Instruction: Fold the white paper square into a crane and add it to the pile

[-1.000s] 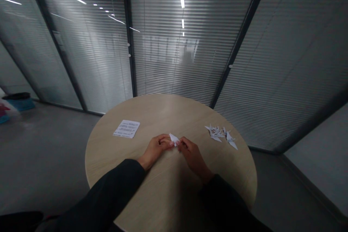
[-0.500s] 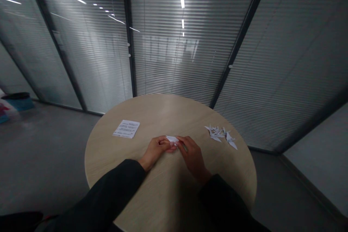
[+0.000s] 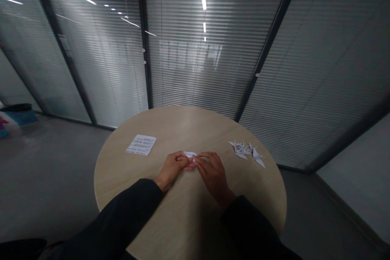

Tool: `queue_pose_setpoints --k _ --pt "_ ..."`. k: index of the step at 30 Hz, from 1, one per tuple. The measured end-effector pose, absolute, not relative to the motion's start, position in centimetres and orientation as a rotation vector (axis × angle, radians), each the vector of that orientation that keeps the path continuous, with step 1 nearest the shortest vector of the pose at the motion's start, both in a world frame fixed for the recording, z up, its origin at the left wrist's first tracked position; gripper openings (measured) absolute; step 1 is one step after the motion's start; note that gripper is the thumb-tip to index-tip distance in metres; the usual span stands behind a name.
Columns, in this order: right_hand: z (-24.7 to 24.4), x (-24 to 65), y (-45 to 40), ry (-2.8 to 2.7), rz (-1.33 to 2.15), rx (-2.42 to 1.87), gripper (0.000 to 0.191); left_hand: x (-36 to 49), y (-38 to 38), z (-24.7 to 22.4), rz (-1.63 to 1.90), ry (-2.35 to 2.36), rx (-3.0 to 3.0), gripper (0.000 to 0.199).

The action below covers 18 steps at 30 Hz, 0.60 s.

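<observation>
Between my two hands is a small piece of folded white paper [image 3: 190, 154], just above the table. My left hand [image 3: 174, 167] pinches its left side, with the fingers curled beneath it. On the other side, the thumb and fingers of my right hand [image 3: 213, 172] press on the paper's right end. My fingers hide much of the paper, so its exact folded shape is unclear. To the right lie several white folded paper cranes [image 3: 243, 149] in a loose group. A stack of printed paper sheets [image 3: 141, 145] rests to the left.
The round wooden table [image 3: 189, 124] stands close to a glass partition with blinds [image 3: 198, 69]. On the floor at far left is a blue bin [image 3: 20, 114] with a black rim. A white wall [image 3: 359, 183] is at the right.
My right fingers have shifted slightly left over the paper and now cover more of its right end. The left hand stays almost in place. The cranes and sheets are unmoved.
</observation>
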State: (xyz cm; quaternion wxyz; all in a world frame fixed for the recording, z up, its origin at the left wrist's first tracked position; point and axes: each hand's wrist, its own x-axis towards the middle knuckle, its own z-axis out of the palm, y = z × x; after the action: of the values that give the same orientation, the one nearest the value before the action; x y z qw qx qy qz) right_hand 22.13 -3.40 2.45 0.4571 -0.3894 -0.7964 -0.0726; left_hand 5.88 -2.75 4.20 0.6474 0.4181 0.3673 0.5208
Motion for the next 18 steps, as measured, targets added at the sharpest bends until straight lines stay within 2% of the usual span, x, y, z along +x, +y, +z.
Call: queue_pose_setpoints --k 9,15,18 --pt "3.1 21.9 -3.3 -1.769 0.317 -1.058 0.017 5.6 -2.1 3.8 1.204 0.89 1.231 0.029" --pt "3.7 22.1 -2.9 -1.488 0.893 -1.08 0.028 5.4 -2.0 3.8 1.23 0.904 1.225 0.033" --pt "3.7 22.1 -2.6 -1.414 1.019 -1.023 0.032 5.3 -1.8 3.7 1.233 0.92 1.268 0.033"
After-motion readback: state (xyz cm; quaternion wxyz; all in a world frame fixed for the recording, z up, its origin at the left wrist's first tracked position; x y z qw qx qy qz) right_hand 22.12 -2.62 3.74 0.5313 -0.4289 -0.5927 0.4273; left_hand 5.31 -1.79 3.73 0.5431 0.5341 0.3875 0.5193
